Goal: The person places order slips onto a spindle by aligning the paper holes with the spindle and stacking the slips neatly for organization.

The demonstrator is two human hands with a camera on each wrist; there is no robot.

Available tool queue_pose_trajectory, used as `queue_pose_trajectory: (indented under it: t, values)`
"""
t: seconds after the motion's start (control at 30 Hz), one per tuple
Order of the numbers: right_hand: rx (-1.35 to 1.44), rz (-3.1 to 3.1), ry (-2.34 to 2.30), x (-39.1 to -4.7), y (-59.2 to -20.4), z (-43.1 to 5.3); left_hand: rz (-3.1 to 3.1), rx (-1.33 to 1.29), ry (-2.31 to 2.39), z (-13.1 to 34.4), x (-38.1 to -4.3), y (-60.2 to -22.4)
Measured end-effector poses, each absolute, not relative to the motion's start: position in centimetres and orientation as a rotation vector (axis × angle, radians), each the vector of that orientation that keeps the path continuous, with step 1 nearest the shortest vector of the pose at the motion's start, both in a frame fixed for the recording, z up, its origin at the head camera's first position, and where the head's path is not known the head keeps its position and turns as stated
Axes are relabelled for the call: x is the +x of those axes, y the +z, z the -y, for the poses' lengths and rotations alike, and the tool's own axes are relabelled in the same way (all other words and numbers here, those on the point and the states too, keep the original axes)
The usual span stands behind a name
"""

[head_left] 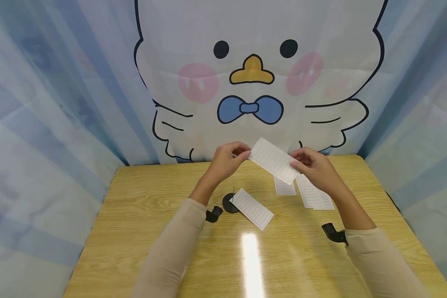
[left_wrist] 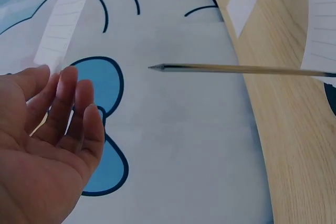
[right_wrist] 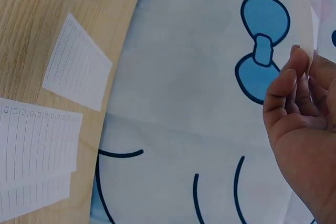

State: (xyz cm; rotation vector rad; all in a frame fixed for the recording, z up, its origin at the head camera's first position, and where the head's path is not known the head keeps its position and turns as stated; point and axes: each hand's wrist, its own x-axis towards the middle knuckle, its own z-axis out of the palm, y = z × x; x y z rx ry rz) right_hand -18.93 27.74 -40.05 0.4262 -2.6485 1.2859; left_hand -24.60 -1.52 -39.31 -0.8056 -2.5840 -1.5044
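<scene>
Head view: the left hand and right hand pinch a lined paper slip with their fingers; another slip overlaps the base of a bill spike.

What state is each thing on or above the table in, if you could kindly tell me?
Held sheet, raised, both ends pinched
Left hand, pinching one end
Right hand, pinching the other end
Spike, upright, tip bare
Round base, on the table, partly covered
Sheet at the spike, one corner over the base, piercing unclear
Lone sheet, flat on the table
Overlapping sheets, lying flat
</scene>
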Motion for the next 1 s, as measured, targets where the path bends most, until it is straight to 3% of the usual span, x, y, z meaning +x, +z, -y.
queue_pose_trajectory:
  t: [1.0]
  values:
    - [0.451,2.774,1.344,-17.7,-42.4,-24.4,2.654,-0.742,-1.490,3.9,-22.8,-40.8]
